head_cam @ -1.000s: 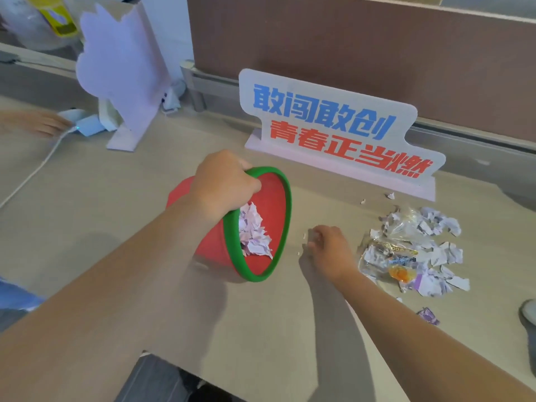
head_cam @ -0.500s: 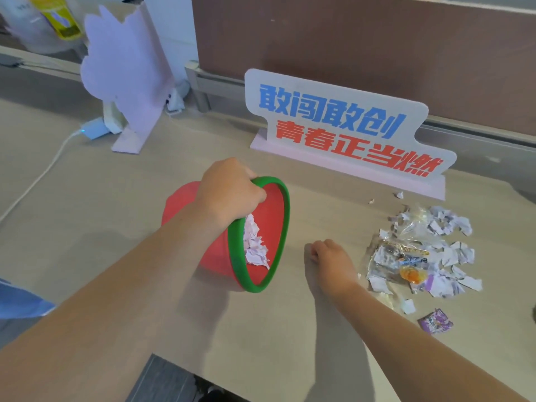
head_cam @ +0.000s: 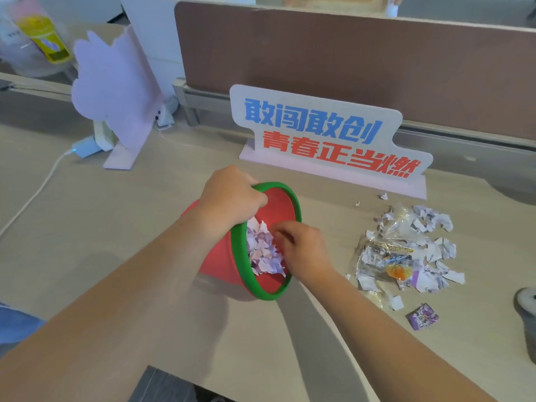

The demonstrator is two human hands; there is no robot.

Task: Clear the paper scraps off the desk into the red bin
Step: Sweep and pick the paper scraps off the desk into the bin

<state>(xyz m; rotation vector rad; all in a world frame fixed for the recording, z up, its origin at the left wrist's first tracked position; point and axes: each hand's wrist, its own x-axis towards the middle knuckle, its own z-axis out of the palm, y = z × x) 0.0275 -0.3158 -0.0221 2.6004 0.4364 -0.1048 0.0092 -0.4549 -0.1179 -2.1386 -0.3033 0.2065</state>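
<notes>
The red bin (head_cam: 219, 264) with a green rim lies tipped on the desk, its mouth facing right. My left hand (head_cam: 229, 195) grips the rim at the top. Torn paper scraps (head_cam: 261, 255) fill the lower part of the bin. My right hand (head_cam: 304, 248) is at the bin's mouth, fingers bunched and blurred against those scraps. A pile of white and purple scraps (head_cam: 432, 253) lies on the desk to the right, mixed with a clear plastic wrapper (head_cam: 377, 253). A small purple wrapper (head_cam: 422, 316) sits apart, nearer to me.
A white sign (head_cam: 327, 134) with blue and red characters stands behind the bin. A pink cutout stand (head_cam: 116, 91) and a charger with a white cable (head_cam: 37, 192) are at the left. A brown divider (head_cam: 377, 68) closes the back. A grey object (head_cam: 526, 300) is at the right edge.
My right hand has lifted off the desk and moved left to the bin's mouth. My left hand still holds the rim.
</notes>
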